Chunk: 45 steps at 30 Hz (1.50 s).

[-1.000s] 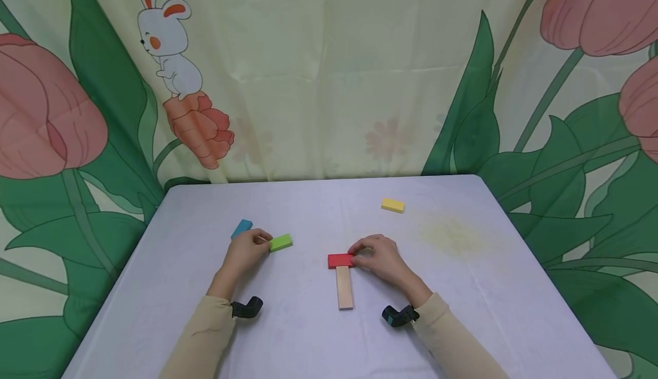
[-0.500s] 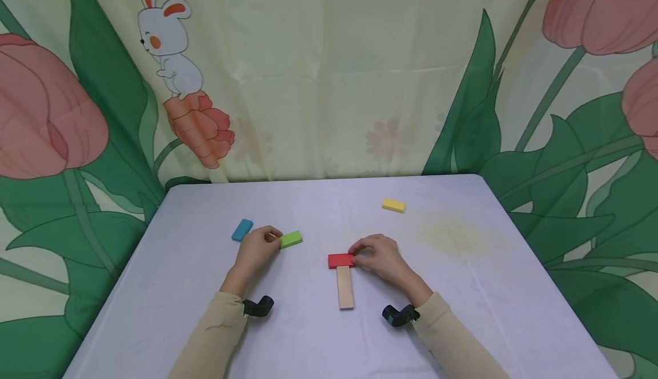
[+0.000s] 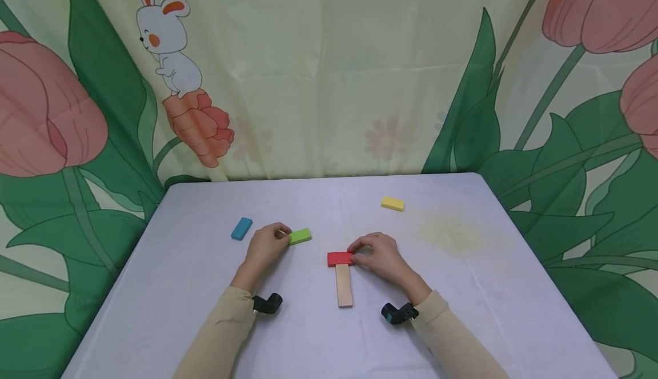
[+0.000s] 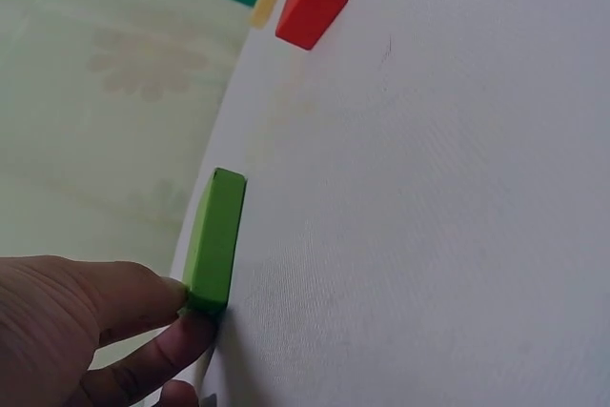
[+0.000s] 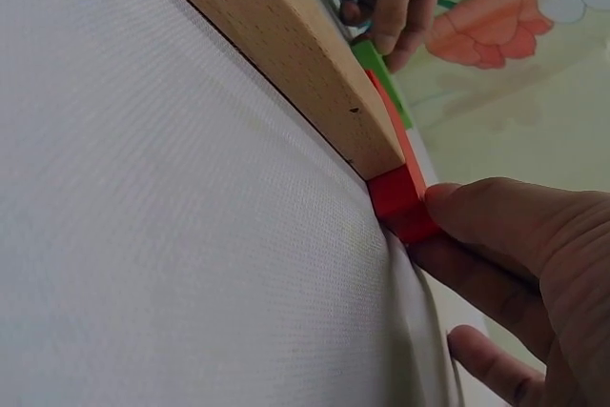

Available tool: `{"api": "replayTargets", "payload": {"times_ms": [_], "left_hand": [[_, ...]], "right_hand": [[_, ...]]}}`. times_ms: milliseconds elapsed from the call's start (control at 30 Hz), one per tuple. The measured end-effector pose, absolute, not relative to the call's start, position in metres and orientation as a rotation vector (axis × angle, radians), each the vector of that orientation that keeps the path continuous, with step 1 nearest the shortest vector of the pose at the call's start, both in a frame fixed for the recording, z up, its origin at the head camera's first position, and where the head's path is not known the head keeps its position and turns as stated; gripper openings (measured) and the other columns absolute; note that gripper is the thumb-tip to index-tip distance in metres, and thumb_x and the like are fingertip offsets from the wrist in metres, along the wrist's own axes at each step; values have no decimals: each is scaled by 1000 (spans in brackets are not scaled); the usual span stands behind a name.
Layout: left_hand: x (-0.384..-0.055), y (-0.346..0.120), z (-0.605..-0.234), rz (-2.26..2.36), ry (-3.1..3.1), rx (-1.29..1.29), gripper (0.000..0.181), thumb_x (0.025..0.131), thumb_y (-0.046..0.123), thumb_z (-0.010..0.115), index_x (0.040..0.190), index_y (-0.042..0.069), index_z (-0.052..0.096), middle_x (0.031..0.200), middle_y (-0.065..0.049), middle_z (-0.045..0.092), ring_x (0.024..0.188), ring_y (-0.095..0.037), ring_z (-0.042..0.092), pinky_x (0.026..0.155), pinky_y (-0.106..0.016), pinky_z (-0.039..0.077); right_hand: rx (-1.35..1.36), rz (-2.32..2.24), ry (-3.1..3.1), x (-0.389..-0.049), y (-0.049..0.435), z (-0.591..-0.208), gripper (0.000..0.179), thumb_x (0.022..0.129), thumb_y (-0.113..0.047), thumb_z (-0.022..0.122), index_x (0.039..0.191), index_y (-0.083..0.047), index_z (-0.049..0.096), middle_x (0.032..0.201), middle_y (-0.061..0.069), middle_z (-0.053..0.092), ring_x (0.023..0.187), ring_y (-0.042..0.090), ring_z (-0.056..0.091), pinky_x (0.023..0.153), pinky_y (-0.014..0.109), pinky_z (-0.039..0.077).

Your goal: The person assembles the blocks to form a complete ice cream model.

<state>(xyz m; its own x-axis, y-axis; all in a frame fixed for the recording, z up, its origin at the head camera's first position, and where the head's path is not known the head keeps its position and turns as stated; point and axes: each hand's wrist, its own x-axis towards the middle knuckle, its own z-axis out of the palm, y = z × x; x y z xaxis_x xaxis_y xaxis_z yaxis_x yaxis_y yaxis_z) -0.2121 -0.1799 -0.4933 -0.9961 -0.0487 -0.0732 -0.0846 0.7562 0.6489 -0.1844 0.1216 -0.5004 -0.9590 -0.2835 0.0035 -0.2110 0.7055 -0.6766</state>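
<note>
My left hand [image 3: 268,246] pinches the left end of a green block [image 3: 300,236] between thumb and fingers; the left wrist view shows the green block [image 4: 215,240] at the fingertips. My right hand [image 3: 379,256] pinches the right end of a red block [image 3: 338,259], which lies crosswise at the far end of a plain wooden block [image 3: 344,286]. Together these two form a T on the table. In the right wrist view, the end of the wooden block [image 5: 295,64] touches the red block [image 5: 402,205], with my thumb and fingers on the red one's end.
A blue block [image 3: 241,228] lies left of my left hand. Toward the back right is a yellow block [image 3: 393,204]. A white cloth covers the table [image 3: 437,333], which has a faint yellowish stain, and a printed curtain [image 3: 329,82] hangs behind its far edge.
My left hand has moved right and slightly away from me, carrying the green block toward the red one and uncovering the blue block. My right hand stays on the red block.
</note>
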Motion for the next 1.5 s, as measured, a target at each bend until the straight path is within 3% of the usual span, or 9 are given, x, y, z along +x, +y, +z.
{"api": "replayTargets", "payload": {"times_ms": [433,900,1133,1300,1500], "left_hand": [[-219,-150,-498,1113,2861,-95,19,94,19,71,111,11,75,96,-4,72,88,-20,63,84,-40,54],[-220,-118,-497,1135,2834,89,13,93,15,73,104,10,76,91,-2,73,84,-16,63,81,-36,54],[-223,-105,-503,1218,2806,155,12,92,15,74,103,10,77,87,1,72,79,-12,62,75,-31,51],[-222,-103,-505,1234,2775,102,17,94,19,74,109,12,76,92,0,72,82,-15,61,77,-33,51],[-220,-111,-505,1389,2637,-31,34,101,34,65,128,14,68,113,-5,71,104,-22,65,93,-41,55]], "right_hand": [[-352,-1101,2819,-185,119,-502,12,90,-22,80,101,-27,79,100,-12,75,123,23,55,112,58,30],[-266,-1179,2847,-194,103,-504,31,94,-23,76,125,-22,74,125,-2,73,124,25,60,109,54,41],[-195,-1165,2878,-194,102,-503,39,93,-21,76,132,-20,71,132,3,71,125,28,60,109,59,40],[-197,-1201,2862,-193,102,-504,41,95,-21,74,135,-19,69,135,5,69,127,29,60,108,58,42],[-194,-1188,2849,-190,102,-504,42,99,-20,66,141,-22,65,140,5,66,129,30,60,106,56,47]]}}
